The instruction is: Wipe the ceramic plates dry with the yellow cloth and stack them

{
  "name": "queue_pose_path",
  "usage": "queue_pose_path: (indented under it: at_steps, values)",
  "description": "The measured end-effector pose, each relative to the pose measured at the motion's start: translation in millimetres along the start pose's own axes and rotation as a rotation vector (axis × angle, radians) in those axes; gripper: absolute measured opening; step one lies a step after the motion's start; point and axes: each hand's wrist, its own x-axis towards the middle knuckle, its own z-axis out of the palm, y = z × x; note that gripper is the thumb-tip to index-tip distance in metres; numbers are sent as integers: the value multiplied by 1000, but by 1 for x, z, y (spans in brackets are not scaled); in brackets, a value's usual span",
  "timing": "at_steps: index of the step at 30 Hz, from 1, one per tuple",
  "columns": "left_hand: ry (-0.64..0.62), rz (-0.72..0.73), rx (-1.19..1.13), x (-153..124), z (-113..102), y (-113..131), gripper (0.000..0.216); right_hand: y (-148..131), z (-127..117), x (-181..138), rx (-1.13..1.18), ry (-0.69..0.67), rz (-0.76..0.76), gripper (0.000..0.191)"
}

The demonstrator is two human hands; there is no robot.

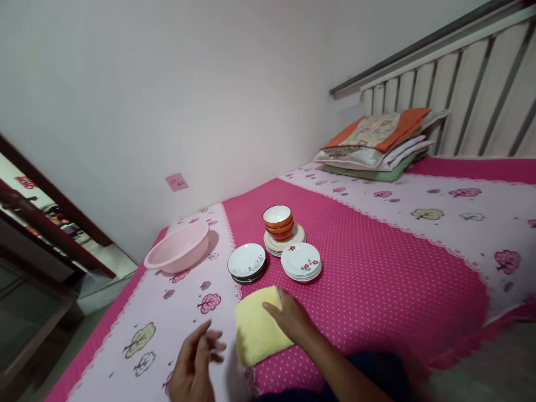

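A folded yellow towel [254, 329] lies on the bed close in front of me. My right hand [293, 319] holds its right edge, thumb on top and the other fingers partly hidden. My left hand [195, 363] hovers just left of the towel, empty, with its fingers apart and loosely bent. Beyond the towel stand a stack of dark-edged white plates [247, 259] and a stack of white plates with red flowers [301, 259]. Behind these, several orange bowls [278, 219] are nested on a stack of cream plates [295, 237].
To the left, a pink basin [179, 250] rests on the pink and white bedspread [355, 268] near the wall. Folded bedding and pillows [377, 139] are piled by the white slatted headboard [473, 89]. A doorway opens at far left, beyond the bed's edge.
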Motion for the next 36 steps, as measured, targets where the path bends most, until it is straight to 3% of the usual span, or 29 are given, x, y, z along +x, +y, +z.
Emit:
queue_pose_path:
  at_steps: [3, 5, 10, 12, 15, 23, 36]
  values:
    - [-162, -55, -106, 31, 62, 38, 56, -9, -28, -2, -151, 100, -49, 33]
    - [-307, -118, -95, 48, 100, 43, 55, -13, -57, -3, -193, 170, -71, 24]
    - [-560, -253, 57, 81, 184, 17, 35, 0, -132, 22, -189, 483, -31, 47]
    - [-634, -301, 144, 90, 209, 5, 32, 11, -148, 39, -170, 505, 12, 51]
    - [-686, -325, 233, 98, 235, -9, 37, 27, -153, 57, -124, 455, 44, 54]
    - [-741, -363, 210, 105, 256, -34, 38, 37, -143, 67, -6, 415, 39, 49]
    - [-693, -342, 13, 81, 245, -35, 31, 18, -140, 50, 94, 459, 46, 57]
